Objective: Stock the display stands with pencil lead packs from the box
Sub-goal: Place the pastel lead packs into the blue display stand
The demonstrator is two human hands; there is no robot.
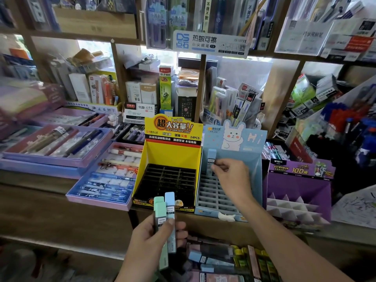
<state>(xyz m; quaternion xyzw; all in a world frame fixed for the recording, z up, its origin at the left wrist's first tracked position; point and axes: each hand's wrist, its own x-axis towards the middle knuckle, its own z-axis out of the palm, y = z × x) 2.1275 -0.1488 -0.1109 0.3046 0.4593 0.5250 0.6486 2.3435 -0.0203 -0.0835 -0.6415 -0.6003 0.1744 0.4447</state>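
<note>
Three display stands sit on the counter: a yellow stand [173, 157] with a black slotted tray, a light blue rabbit stand [250, 159] with a grey slotted tray, and a purple stand [299, 186] with white dividers. My right hand [232, 180] pinches a blue lead pack [211, 159], held upright at the back left of the blue stand's tray. My left hand [154, 239] grips a green pack [159, 210] and a blue pack [170, 212] in front of the yellow stand. The box [225, 259] with more packs lies below, at the bottom edge.
Purple trays of pens [57, 147] lie left of the stands on the wooden counter [61, 202]. Shelves behind hold stationery boxes and a clear pen holder [234, 106]. Bins of blue and red pens [345, 117] stand at the right.
</note>
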